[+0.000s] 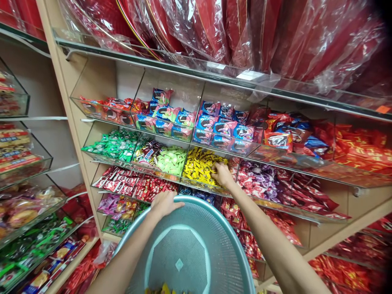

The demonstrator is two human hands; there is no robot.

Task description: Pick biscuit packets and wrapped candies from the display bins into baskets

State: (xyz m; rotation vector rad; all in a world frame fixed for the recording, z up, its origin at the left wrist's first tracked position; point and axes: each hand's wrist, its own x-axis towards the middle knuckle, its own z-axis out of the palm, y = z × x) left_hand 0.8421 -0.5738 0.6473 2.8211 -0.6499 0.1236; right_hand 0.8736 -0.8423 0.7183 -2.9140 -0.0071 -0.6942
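Many small yellow-wrapped candies (197, 166), flecked with dark, lie heaped.

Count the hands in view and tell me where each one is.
2: the left hand grips the green basket by its rim; the right hand is among the yellow packets.

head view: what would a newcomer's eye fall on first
Probably the big green basket at the bottom centre, with the left hand on its rim. Just above it, bright yellow packets stand out, the right hand among them. Bulky, plastic-wrapped red goods fill the top.
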